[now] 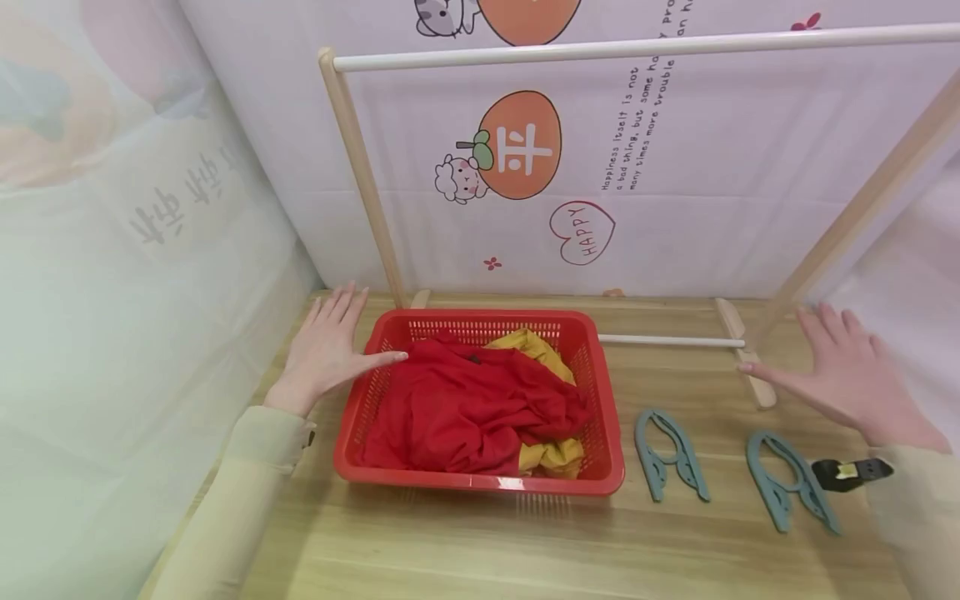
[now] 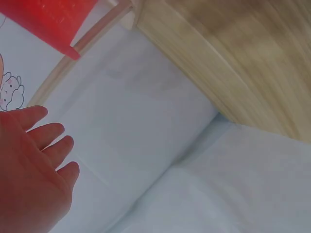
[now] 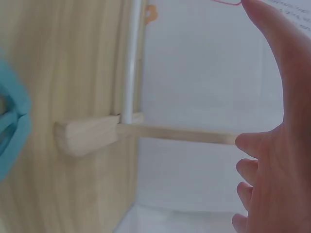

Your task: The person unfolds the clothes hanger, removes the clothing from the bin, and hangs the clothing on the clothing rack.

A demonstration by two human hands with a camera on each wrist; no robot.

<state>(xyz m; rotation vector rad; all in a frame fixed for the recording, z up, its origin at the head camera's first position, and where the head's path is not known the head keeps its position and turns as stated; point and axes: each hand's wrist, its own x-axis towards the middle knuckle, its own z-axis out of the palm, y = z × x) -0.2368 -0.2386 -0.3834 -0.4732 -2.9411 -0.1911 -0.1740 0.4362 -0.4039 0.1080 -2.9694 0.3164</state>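
Note:
My left hand (image 1: 322, 350) hovers at the left of a red plastic basket (image 1: 617, 450), fingers spread and thumb reaching toward its rim; nothing is held. In the left wrist view that hand (image 2: 36, 170) shows its palm, apart from the basket (image 2: 53, 22). A red garment (image 1: 472, 408) lies crumpled in the basket, partly over a yellow garment (image 1: 551, 457). My right hand (image 1: 855, 375), also spread and holding nothing, is over the right side of the table. Two blue-grey folding hangers (image 1: 671, 454) (image 1: 793, 482) lie below it and to its left.
A rack with a white top rail (image 1: 645, 50), wooden posts (image 1: 363, 179) and a low white bar (image 1: 671, 340) stands behind the basket on the wooden table (image 1: 420, 550). Its right foot (image 3: 92, 136) shows in the right wrist view. Printed cloth (image 1: 420, 233) covers the walls.

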